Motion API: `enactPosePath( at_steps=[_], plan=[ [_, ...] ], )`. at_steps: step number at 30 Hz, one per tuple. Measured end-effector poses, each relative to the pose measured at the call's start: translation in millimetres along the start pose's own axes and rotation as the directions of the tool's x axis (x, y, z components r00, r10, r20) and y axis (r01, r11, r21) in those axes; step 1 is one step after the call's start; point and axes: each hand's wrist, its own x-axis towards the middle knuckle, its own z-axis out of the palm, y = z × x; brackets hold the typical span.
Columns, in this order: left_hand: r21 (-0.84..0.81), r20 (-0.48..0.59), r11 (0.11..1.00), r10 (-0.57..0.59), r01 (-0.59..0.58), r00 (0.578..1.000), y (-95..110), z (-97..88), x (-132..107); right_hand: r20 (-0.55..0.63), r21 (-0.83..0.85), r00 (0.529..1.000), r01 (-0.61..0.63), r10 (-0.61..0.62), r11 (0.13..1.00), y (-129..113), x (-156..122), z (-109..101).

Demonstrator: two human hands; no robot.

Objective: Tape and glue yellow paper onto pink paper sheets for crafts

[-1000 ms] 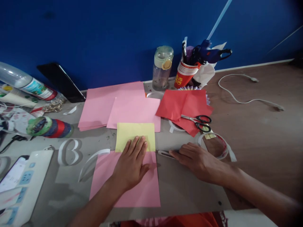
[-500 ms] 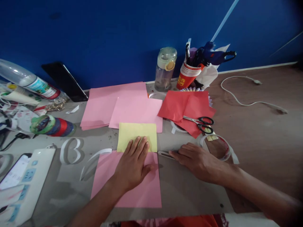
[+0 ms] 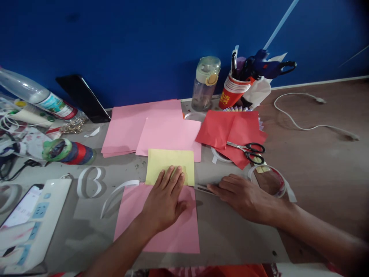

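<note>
My left hand lies flat with fingers stretched out, pressing on a pink paper sheet and on the lower edge of a yellow sheet that overlaps it. My right hand rests on the grey tabletop just right of the pink sheet. Its fingers are closed over a thin pale tool, perhaps a cutter, whose tip points at the seam between the two sheets.
More pink sheets and red sheets lie behind, with scissors on the red ones. A tape roll, a bottle, a red cup of tools, ribbon spools, a power strip and a white cable surround them.
Both hands keep their places on the sheets and the tool. Only the head camera has drifted a little, shifting the scene slightly rightwards.
</note>
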Motion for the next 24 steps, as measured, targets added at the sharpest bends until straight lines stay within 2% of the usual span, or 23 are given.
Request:
enactPosePath(
  at_steps=[5,13,21,24],
  plan=[
    [0.005,-0.002,1.0,0.001,-0.001,1.0,0,-0.2,0,-0.037,0.019,0.999,0.033,-0.033,0.999,1,4,2],
    [-0.005,0.002,1.0,0.01,-0.01,1.0,-1,-0.6,0,0.013,0.055,0.997,0.073,-0.074,0.996,4,10,-1],
    [-0.027,-0.006,0.999,0.018,-0.018,1.0,-1,1.4,1,-0.037,0.05,0.994,0.101,-0.099,0.994,3,19,-1],
    [-0.042,-0.04,0.998,0.037,-0.039,0.999,-3,-0.6,-1,-0.051,0.036,0.993,0.106,-0.104,0.994,2,20,-3]
  ],
)
